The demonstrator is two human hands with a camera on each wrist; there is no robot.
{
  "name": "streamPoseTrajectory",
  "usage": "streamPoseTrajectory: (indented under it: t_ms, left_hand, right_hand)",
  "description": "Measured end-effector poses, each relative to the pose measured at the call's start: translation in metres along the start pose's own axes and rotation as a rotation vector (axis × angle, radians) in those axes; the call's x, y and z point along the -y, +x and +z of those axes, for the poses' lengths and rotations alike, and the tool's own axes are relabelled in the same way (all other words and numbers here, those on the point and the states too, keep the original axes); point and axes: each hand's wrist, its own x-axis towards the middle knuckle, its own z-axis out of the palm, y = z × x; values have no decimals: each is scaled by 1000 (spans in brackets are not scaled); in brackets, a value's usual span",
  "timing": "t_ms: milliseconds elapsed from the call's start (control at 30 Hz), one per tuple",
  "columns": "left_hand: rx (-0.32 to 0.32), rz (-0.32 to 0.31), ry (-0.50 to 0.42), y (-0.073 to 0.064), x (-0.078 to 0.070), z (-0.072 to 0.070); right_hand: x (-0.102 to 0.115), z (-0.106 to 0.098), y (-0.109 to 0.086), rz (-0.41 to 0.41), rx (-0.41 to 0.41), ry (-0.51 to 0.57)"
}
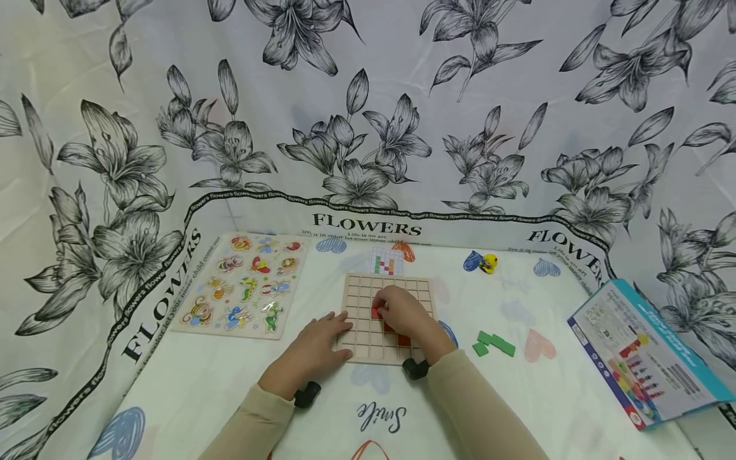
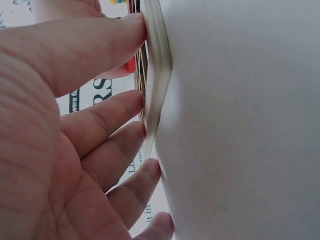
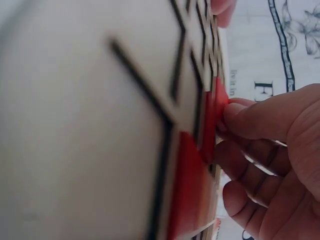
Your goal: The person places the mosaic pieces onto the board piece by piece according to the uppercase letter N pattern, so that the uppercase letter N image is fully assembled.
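Note:
A wooden grid board (image 1: 361, 348) lies flat in the middle of the table. My right hand (image 1: 405, 314) is over it, thumb and fingers pinching a red tile (image 3: 220, 102) low against the grid. More red tiles (image 1: 404, 341) lie in the squares nearer me, partly hidden by that hand. Along the board's left edge rests my left hand (image 1: 316, 348), its fingers spread and fairly straight; in the left wrist view the thumb and fingertips touch the board's side. Just behind the board is a small pattern card (image 1: 386, 261) with coloured squares on a grid.
Several green tiles (image 1: 503, 345) lie to the right of the board. Farther right stands a printed box (image 1: 650, 364), tilted. A wooden insect puzzle (image 1: 244, 286) lies at the left. A small yellow toy (image 1: 489, 263) sits at the back right. Flowered cloth (image 1: 356, 128) hangs behind.

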Motion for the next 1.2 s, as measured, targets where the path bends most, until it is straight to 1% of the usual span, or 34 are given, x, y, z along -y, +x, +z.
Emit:
streamPoseTrajectory:
  t_ms: [267, 400, 500, 600, 700, 767, 833, 933, 1000, 1067, 1133, 1200]
  left_hand:
    - [5, -2, -14, -1, -1, 0]
    - [2, 5, -9, 0, -1, 0]
    - [-2, 10, -5, 0, 0, -1]
    - [1, 2, -8, 0, 0, -1]
    - [-1, -5, -12, -1, -1, -1]
    - [4, -9, -9, -1, -1, 0]
    - [4, -9, -3, 0, -1, 1]
    - [7, -18, 8, 1, 0, 2]
    - [6, -16, 7, 1, 1, 2]
    - [3, -11, 6, 1, 1, 1]
    - [2, -8, 0, 1, 0, 1]
    - [2, -7, 0, 1, 1, 1]
  right_hand:
    - [-2, 4, -2, 0, -29, -35]
    - [-3, 4, -1, -18, -37, -44]
    - [-4, 0, -4, -47, -47, -6]
    - [-6, -10, -13, -68, -113, 86]
    - [-14, -29, -30, -63, -235, 172]
    - [-26, -40, -44, -33, -317, 196]
    - [-40, -50, -59, 22, -381, 203]
    - [-66, -59, -79, 121, -435, 198]
    - [-85, -62, -91, 177, -443, 198]
    - [-102, -65, -103, 219, -433, 203]
    - [-118, -71, -115, 250, -408, 209]
    - [-132, -77, -129, 287, -363, 202]
